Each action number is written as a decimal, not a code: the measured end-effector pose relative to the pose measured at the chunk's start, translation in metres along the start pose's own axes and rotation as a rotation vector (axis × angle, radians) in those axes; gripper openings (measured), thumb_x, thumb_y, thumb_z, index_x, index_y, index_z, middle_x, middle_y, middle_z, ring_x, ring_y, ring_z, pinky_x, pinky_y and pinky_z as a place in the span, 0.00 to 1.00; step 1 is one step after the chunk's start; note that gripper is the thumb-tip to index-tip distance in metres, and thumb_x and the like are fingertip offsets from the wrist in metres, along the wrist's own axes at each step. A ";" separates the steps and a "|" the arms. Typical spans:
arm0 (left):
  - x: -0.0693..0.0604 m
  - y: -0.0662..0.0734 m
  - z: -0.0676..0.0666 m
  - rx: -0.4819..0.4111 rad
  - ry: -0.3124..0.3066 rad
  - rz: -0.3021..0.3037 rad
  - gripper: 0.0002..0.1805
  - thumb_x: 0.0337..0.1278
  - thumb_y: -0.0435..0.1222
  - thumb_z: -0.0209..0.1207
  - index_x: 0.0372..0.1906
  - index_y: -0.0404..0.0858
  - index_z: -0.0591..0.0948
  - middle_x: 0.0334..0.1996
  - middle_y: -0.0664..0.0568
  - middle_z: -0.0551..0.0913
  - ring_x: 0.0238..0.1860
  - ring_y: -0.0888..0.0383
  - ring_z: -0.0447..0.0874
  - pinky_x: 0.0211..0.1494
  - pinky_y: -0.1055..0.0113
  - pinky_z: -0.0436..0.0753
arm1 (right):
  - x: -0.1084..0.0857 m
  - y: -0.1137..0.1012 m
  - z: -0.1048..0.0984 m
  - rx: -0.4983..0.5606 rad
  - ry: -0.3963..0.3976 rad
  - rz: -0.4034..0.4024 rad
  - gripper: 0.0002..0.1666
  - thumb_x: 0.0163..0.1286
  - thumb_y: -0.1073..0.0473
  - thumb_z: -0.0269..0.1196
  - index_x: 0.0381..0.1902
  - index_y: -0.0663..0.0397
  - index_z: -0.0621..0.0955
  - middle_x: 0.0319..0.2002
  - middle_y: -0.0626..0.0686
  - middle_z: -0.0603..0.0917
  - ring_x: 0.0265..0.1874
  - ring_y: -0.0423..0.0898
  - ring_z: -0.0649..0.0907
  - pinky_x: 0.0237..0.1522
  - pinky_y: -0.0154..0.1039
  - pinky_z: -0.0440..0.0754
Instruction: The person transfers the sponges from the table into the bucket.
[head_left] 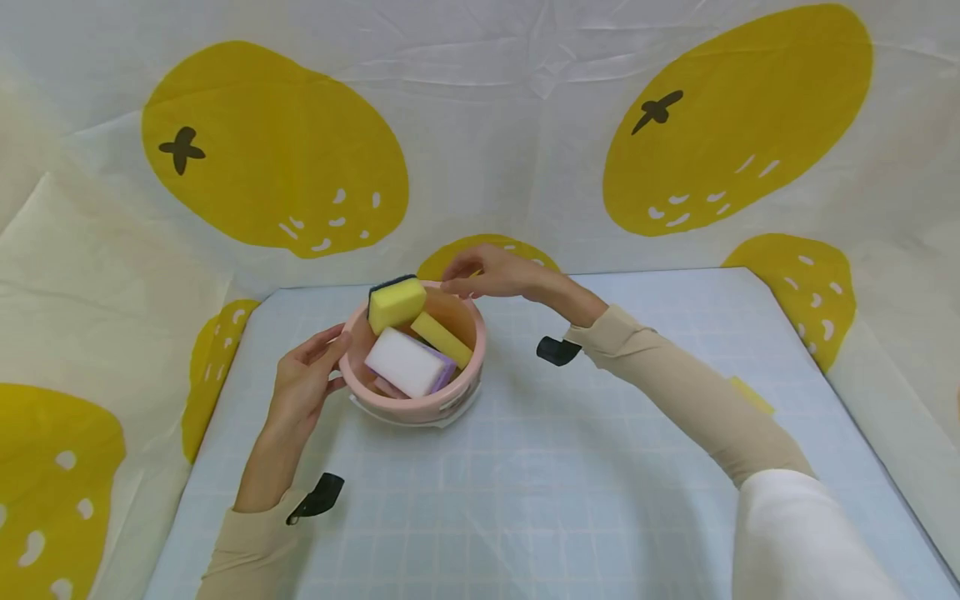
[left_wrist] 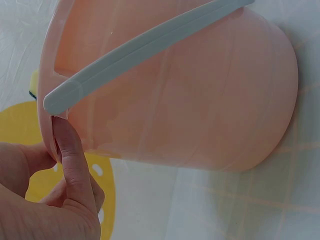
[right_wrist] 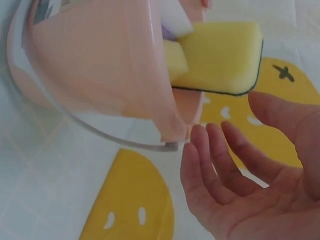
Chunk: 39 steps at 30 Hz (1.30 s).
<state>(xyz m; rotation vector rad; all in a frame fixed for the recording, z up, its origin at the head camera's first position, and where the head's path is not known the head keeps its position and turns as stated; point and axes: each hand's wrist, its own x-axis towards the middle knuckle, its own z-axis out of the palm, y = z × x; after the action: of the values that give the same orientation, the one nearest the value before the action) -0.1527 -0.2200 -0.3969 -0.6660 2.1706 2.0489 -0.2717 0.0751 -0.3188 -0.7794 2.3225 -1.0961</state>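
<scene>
A pink bucket (head_left: 480,367) with a grey-white handle (left_wrist: 150,47) stands upright on the table, handle lowered. Sponges fill it: a yellow sponge (head_left: 397,303) with a dark scouring side juts above the rim, a second yellow piece (head_left: 442,340) leans inside, and a white-and-purple sponge (head_left: 405,362) lies toward the front. My left hand (head_left: 298,383) pinches the bucket's left rim between thumb and fingers, beside the handle joint. At the back right rim, my right hand (head_left: 498,272) has loosely bent fingers; whether its fingertips touch the rim I cannot tell.
A light blue checked cloth (head_left: 525,500) covers the table. White sheeting with yellow fruit prints (head_left: 277,150) rises behind and at the sides. Partly hidden by my right forearm, a small yellow piece (head_left: 752,395) lies on the table.
</scene>
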 end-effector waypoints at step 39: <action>-0.002 0.000 -0.001 -0.023 -0.004 0.009 0.40 0.58 0.57 0.70 0.72 0.46 0.75 0.56 0.56 0.82 0.46 0.61 0.81 0.42 0.74 0.85 | -0.104 0.087 -0.028 0.082 0.194 0.112 0.21 0.77 0.54 0.64 0.59 0.63 0.80 0.51 0.57 0.85 0.47 0.50 0.84 0.57 0.44 0.83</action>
<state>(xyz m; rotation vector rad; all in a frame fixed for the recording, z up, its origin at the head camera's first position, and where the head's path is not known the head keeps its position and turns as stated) -0.1506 -0.2209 -0.3959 -0.6548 2.1552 2.0810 -0.2374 0.2041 -0.3556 -0.5256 2.4282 -1.2565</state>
